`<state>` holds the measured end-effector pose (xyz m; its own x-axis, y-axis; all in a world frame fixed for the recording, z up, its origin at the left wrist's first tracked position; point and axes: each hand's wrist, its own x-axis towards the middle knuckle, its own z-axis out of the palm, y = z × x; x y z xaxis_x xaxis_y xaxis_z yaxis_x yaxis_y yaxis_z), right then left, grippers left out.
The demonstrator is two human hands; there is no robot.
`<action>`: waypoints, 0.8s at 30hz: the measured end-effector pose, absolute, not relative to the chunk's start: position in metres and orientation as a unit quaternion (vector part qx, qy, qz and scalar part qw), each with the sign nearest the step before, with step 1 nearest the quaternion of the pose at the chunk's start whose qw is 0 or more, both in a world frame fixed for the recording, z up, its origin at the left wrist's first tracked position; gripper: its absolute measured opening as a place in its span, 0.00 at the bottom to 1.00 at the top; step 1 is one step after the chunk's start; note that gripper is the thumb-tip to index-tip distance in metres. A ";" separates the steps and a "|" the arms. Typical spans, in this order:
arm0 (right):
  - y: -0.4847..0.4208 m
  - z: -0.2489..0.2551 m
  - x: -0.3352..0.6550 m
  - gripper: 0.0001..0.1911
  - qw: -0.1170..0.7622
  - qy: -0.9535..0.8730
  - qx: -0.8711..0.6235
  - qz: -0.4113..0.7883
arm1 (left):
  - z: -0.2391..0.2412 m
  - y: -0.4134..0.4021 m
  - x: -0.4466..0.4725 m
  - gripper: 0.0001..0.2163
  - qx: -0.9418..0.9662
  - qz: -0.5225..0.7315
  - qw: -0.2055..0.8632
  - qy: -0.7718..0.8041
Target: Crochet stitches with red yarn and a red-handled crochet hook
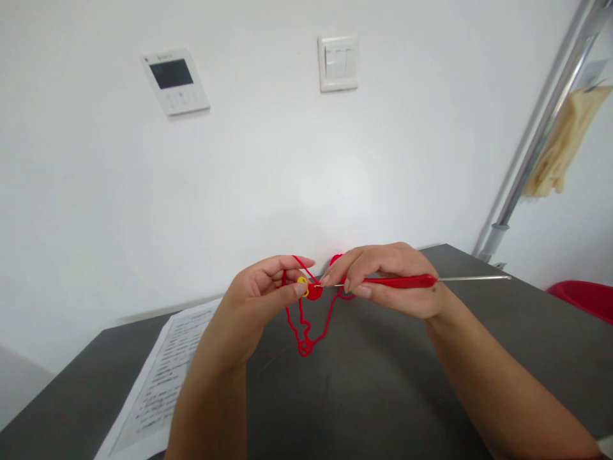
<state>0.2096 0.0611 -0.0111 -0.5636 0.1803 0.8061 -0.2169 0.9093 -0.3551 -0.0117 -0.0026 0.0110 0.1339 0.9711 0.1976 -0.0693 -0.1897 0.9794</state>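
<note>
My left hand (268, 291) pinches a small red crochet piece (315, 292) between thumb and fingers. A yellow stitch marker (302, 285) sits at the piece's left edge, by the thumb tip. Red yarn (305, 348) runs over the left fingers, hangs in loops and gathers in a small tangle below. My right hand (390, 275) is closed around the red handle of a double-ended crochet hook (402, 281). The hook's thin metal tip points left and meets the red piece. Its other metal end sticks out to the right. Behind the right fingers a red yarn ball (336, 259) is partly hidden.
A printed sheet (165, 377) lies on the dark table (345, 396) at the left, partly under my left forearm. The white wall behind bears a panel (175, 82) and a switch (338, 62). At the right stand a metal pole (541, 140) and a red basin-like object (587, 297).
</note>
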 end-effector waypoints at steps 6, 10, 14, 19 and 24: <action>0.061 -0.013 0.208 0.04 0.484 -0.845 0.009 0.228 | 0.010 -0.004 -0.009 0.12 0.572 0.539 0.455 0.418; 0.062 -0.013 0.208 0.04 0.481 -0.845 0.018 0.234 | 0.009 -0.004 -0.009 0.11 0.573 0.536 0.459 0.418; 0.062 -0.011 0.209 0.05 0.467 -0.857 0.024 0.217 | 0.009 -0.004 -0.009 0.10 0.569 0.536 0.465 0.416; 0.061 -0.009 0.210 0.06 0.455 -0.867 0.024 0.202 | 0.009 -0.005 -0.008 0.10 0.573 0.537 0.456 0.418; 0.060 -0.010 0.208 0.05 0.465 -0.859 0.019 0.213 | 0.010 -0.006 -0.008 0.10 0.573 0.535 0.450 0.428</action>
<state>0.2081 0.0597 -0.0100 -0.5671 0.1653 0.8069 -0.2306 0.9086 -0.3483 -0.0085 -0.0061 0.0102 0.0609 0.9717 0.2284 0.0085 -0.2293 0.9733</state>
